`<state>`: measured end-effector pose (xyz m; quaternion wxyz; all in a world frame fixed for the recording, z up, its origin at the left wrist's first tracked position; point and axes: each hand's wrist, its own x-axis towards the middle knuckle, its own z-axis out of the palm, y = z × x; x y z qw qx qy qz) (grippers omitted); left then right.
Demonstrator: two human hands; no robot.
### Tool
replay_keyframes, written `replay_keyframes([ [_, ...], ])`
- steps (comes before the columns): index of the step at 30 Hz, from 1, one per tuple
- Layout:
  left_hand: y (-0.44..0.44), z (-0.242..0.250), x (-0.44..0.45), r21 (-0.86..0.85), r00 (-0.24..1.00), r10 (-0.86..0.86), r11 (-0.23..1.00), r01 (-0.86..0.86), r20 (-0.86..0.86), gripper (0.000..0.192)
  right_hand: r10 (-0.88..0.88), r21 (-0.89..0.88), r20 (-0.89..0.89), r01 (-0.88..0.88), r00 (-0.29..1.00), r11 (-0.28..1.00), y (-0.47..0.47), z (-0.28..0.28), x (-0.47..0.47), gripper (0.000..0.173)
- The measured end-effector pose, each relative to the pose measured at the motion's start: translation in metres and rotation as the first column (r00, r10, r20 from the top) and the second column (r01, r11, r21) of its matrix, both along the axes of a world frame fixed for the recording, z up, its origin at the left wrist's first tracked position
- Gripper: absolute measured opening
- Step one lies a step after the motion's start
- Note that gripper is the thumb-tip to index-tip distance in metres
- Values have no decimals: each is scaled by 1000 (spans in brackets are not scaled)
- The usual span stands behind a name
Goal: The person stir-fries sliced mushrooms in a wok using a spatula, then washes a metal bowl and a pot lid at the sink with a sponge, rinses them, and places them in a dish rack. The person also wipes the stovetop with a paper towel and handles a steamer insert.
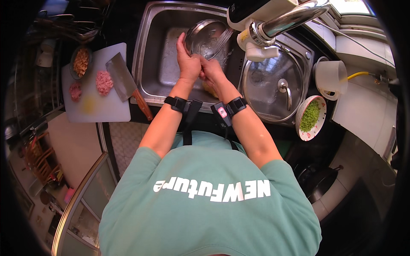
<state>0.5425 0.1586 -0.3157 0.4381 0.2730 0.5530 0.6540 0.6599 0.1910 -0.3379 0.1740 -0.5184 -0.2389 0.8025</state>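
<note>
Over the steel sink basin point(166, 68), a shiny round bowl point(203, 44) is tilted under a stream of water point(222, 43). My left hand point(189, 65) grips the bowl's near left side, thumb up along the edge. Close beside it, my right hand point(212, 69) has curled fingers at the bowl's near rim, touching my left hand. Whether those fingers hold the rim is hidden. A yellow item point(209, 89), partly covered by my right wrist, lies lower in the basin; its kind is unclear.
The faucet point(288, 19) reaches in at upper right. A cleaver point(123, 78) and minced meat point(104, 83) lie on the white cutting board point(118, 113), beside a dish of chopped orange food point(81, 62). Right stand a glass lid point(272, 83), chopped greens point(310, 116) and a plastic jug point(331, 76).
</note>
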Motion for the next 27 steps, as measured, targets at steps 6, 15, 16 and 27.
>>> replay_keyframes([
  [6,-3,18,2,-226,924,-109,974,25,-366,80,-248,515,467,-33,849,856,-4,-4,3,32],
  [15,-2,7,1,-184,994,-102,978,92,-45,76,-440,757,567,-230,697,612,-4,-6,8,39],
  [16,-3,9,5,-187,996,-18,982,1,-91,76,-296,586,554,-111,778,803,-4,-4,7,35],
  [27,-5,15,5,-158,976,-28,987,-6,-215,83,39,282,500,-205,865,937,-9,-4,18,26],
])
